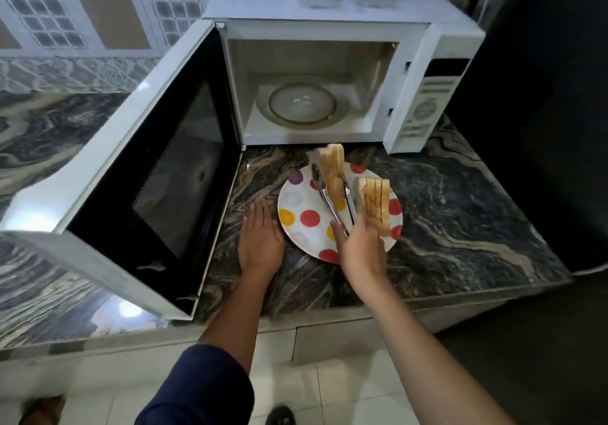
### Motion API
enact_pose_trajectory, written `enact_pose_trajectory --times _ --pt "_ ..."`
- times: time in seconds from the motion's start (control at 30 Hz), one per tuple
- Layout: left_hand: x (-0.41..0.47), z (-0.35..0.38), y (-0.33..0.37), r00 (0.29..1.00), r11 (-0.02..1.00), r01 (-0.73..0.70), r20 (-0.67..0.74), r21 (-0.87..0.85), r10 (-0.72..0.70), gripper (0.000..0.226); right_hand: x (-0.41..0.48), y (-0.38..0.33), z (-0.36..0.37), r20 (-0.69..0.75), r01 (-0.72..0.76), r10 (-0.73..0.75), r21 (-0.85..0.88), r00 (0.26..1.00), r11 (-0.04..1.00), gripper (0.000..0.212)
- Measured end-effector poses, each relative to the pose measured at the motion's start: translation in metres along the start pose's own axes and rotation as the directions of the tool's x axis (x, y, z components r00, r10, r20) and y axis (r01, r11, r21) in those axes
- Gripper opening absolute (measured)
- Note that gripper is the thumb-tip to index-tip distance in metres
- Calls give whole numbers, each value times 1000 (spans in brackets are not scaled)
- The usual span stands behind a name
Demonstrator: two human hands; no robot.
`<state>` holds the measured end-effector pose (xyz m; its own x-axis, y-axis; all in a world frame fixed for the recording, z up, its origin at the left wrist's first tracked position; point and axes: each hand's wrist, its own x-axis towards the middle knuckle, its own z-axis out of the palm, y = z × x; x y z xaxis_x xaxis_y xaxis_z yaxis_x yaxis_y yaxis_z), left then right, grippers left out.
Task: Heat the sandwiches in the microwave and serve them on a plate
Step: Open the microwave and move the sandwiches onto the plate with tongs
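Our right hand [360,243] has its grip wrapped round the tongs [332,202]. They pinch one sandwich [331,165] over the far rim of the plate [297,219], mid-table just before the open microwave [411,72]. Our left hand [261,237] lies flat on the table [460,214], grip relaxed, holding nothing. The tongs only bite the near end, so we reckon the slices could splay and drop. The sandwich's long axis runs front-to-back, pointing at the table's back edge.

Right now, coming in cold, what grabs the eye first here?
The microwave stands with its door swung wide leftward, the glass turntable inside bare. In front, on the counter, sits a polka-dot plate where the right hand holds tongs clamped around one sandwich, a second sandwich beside it.
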<state>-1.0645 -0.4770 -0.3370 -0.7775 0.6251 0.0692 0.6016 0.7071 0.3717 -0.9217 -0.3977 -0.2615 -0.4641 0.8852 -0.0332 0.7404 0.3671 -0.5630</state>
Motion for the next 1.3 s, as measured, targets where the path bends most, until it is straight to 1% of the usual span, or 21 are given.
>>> enact_pose_trajectory --times 0.07,0.13,0.27,0.43,0.63,0.77,0.87,1.03,1.17,1.2,1.23,1.27,1.3 --pt "-9 1 1 1000 1000 8 -5 16 -8 52 -16 12 0 18 -8 9 -43 1000 999 54" --pt "-16 0 3 1000 1000 18 -5 17 -18 51 -27 20 1 24 -48 50 -68 998 996 48" --pt "-30 -2 4 1000 999 11 -20 35 -10 51 -40 30 4 12 -118 119 -78 993 990 40" --pt "-44 -3 3 1000 999 6 2 48 -6 51 -48 32 7 -1 -158 158 -46 987 986 40" --pt "-59 -4 -2 999 999 -9 33 38 8 51 -44 23 8 29 -221 221 -5 975 975 43" --pt "-69 -7 -4 999 999 -24 47 38 22 51 -44 20 7 46 -235 234 29 971 972 45" --pt "-78 -8 -6 999 999 -30 39 14 29 51 -46 21 2 43 -240 239 19 970 970 46" --pt "-98 -13 -4 1000 1000 -23 19 -18 23 50 -65 31 -6 40 -198 197 14 980 980 50" --pt "-110 -17 2 998 999 17 57 -33 -16 49 -89 49 -12 27 -157 156 15 987 988 51" --pt "-112 -19 4 997 998 33 66 -55 -29 48 -96 54 -13 13 -130 130 27 991 991 50" --pt "-113 -21 7 997 992 58 61 -110 -51 45 -103 60 -13 1 -93 93 57 996 994 49" --pt "-114 -24 12 996 972 88 43 -216 -80 40 -109 64 -14 -1 -54 54 101 999 993 47" --pt "-117 -30 19 993 917 119 30 -380 -116 35 -114 68 -17 7 -20 19 153 1000 988 45"
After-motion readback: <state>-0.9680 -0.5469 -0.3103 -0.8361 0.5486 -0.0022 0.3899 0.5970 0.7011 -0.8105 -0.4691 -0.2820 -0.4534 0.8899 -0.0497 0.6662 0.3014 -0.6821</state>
